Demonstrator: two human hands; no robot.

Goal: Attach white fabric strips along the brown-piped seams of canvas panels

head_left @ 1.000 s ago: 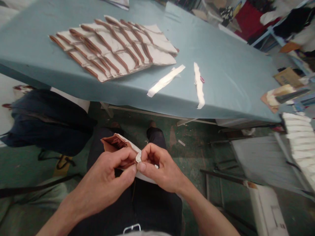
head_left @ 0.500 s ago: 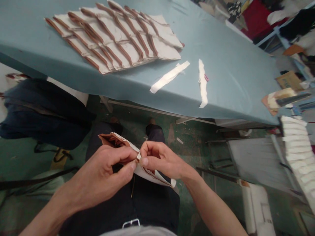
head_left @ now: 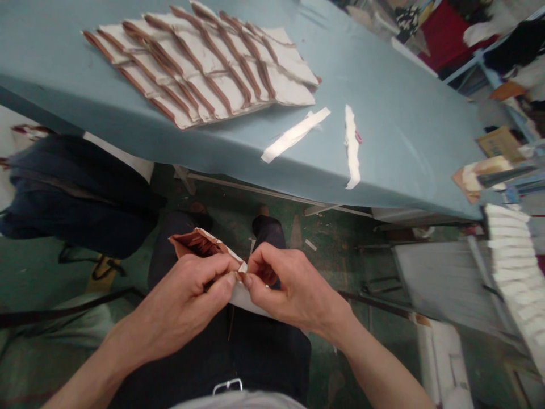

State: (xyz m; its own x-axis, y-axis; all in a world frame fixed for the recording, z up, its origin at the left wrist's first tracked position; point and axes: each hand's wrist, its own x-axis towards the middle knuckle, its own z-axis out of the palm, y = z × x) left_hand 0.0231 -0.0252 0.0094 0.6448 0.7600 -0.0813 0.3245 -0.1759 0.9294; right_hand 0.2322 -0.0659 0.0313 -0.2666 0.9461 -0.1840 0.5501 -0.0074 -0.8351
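Observation:
Over my lap, both hands pinch one brown-and-white piece (head_left: 196,243) with a brown face and white backing. My left hand (head_left: 185,304) grips its edge between thumb and forefinger. My right hand (head_left: 289,287) pinches the same edge right beside the left thumb, fingers curled. The white backing (head_left: 246,297) shows below the fingertips; the rest is hidden under my right hand. On the blue table (head_left: 392,130) ahead lies a fanned stack of similar pieces (head_left: 204,62), white with brown strips.
Two white strips (head_left: 294,135) (head_left: 351,145) lie near the table's front edge. A dark bag (head_left: 72,196) sits at the left under the table. A pile of white pieces (head_left: 515,255) is at the right, with a grey shelf (head_left: 443,278) beside it.
My right hand has closed in and turned over the piece, now covering the white flap that hung toward the right. The left hand keeps its pinch.

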